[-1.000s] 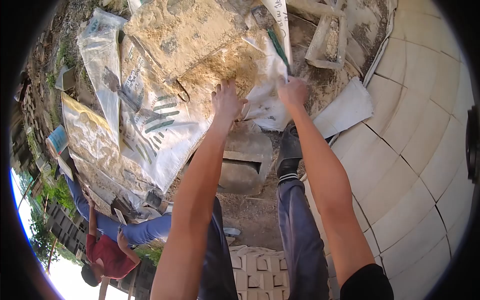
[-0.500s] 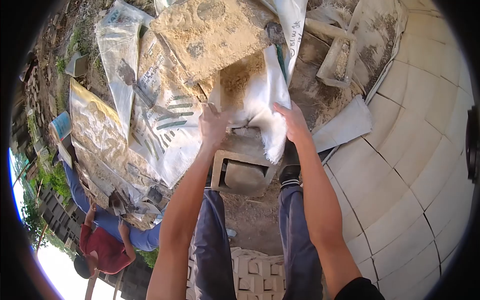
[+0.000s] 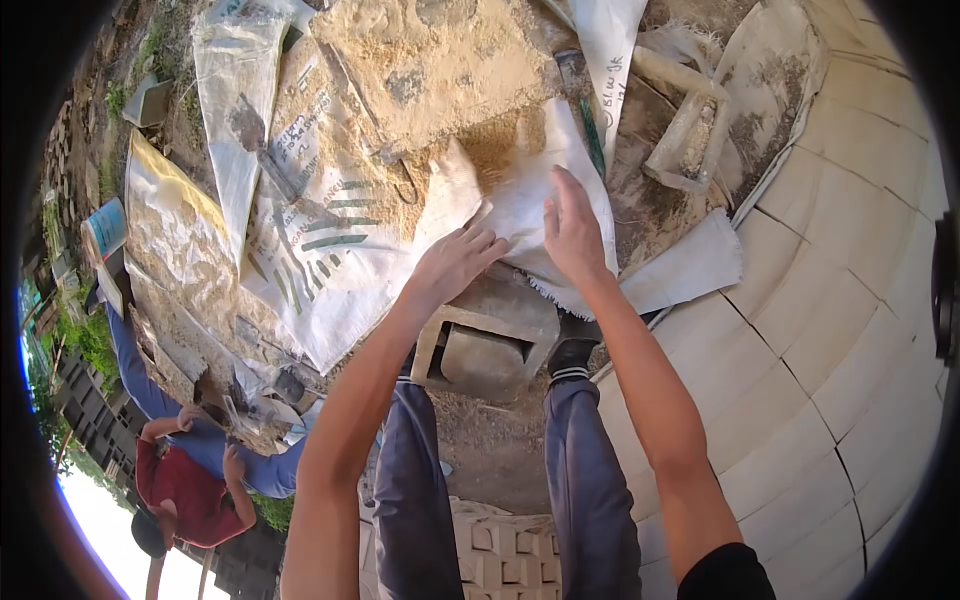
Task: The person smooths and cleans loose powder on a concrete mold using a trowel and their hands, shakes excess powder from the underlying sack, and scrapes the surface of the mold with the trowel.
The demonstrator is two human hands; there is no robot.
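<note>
Near the centre, the left hand (image 3: 460, 264) lies with bent fingers on a white woven sackcloth (image 3: 522, 212), its grip unclear; the right hand (image 3: 577, 232) is released, fingers extended over the cloth's right part. Yellow-brown powder (image 3: 497, 150) lies beyond, at twelve o'clock. At six, a grey, rectangular, open-sided box (image 3: 540, 318) holds a rounded grey piece (image 3: 480, 362); at two, a pale oblong trough (image 3: 663, 166) contains crumbly material (image 3: 697, 140)

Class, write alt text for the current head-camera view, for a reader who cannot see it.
A bare left hand touches a fold of white sacking beside yellowish powder; the bare right hand is open over it. Beyond lies a powder-coated slab; at lower left, a person in red.
</note>
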